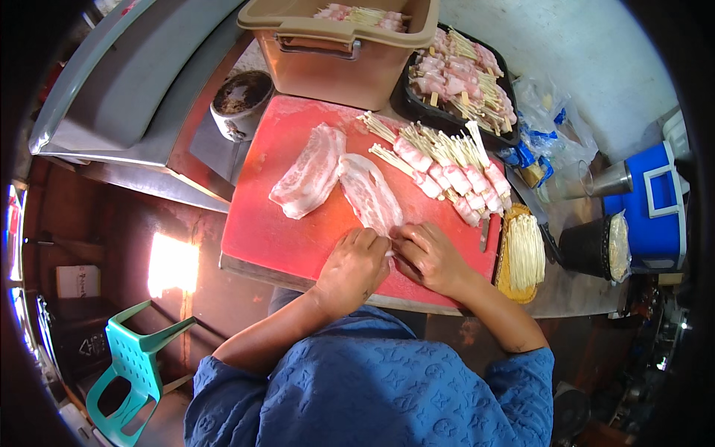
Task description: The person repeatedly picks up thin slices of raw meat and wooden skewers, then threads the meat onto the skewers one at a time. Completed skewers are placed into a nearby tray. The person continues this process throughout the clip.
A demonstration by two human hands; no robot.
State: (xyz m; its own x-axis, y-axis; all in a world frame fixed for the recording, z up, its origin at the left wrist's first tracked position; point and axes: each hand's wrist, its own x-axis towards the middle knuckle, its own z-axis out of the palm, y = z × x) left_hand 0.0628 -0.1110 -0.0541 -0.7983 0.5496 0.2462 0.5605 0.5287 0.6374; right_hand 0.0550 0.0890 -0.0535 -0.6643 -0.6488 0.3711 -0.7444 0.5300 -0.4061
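My left hand (354, 268) and my right hand (430, 257) meet at the near end of a thin slice of raw pork belly (370, 193) on the red cutting board (268, 234). Their fingers are closed around that end; a small white bit shows between them, and the rest of what they grip is hidden. Left of this slice lies a stack of pork belly slices (310, 170). Several pork-wrapped enoki mushroom rolls (458, 179) are piled on the board's right side. By the right edge, a yellow tray (522, 295) holds a bunch of enoki mushrooms (526, 251).
A large knife (530, 201) lies beyond the board's right edge. Behind stand a tan plastic bin (335, 70) and a black tray (424, 114) of skewered rolls. A blue cooler (648, 207) and black pot (584, 247) are right; a green plastic chair (134, 341) is on the floor left.
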